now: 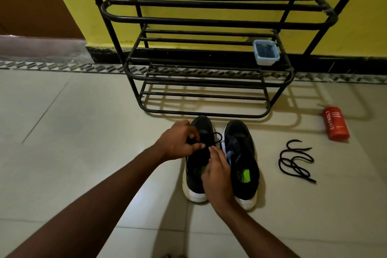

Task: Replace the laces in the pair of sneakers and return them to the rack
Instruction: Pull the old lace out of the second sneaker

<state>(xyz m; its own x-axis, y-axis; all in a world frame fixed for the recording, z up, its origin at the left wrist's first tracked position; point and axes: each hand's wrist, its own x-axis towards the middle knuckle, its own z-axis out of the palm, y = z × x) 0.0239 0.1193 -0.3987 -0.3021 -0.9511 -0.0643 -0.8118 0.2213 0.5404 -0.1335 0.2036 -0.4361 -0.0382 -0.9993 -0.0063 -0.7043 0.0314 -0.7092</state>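
Two black sneakers with white soles stand side by side on the floor, toes toward the rack. Over the left sneaker [202, 125], my left hand [180, 140] pinches its black lace [216, 137] near the tongue. My right hand [217, 170] reaches in from the heel side and pinches the same lace at its fingertips, hiding much of the shoe's opening. The right sneaker [240, 159] stands untouched with a green insole label showing. A loose black lace [295, 160] lies coiled on the tiles to the right. The black metal shoe rack [209, 20] stands just behind the shoes.
A small blue plastic container [266, 52] sits on the rack's middle shelf at the right. An orange bottle [335, 124] lies on the floor to the far right. Light floor tiles spread to the left, and a yellow wall is behind the rack.
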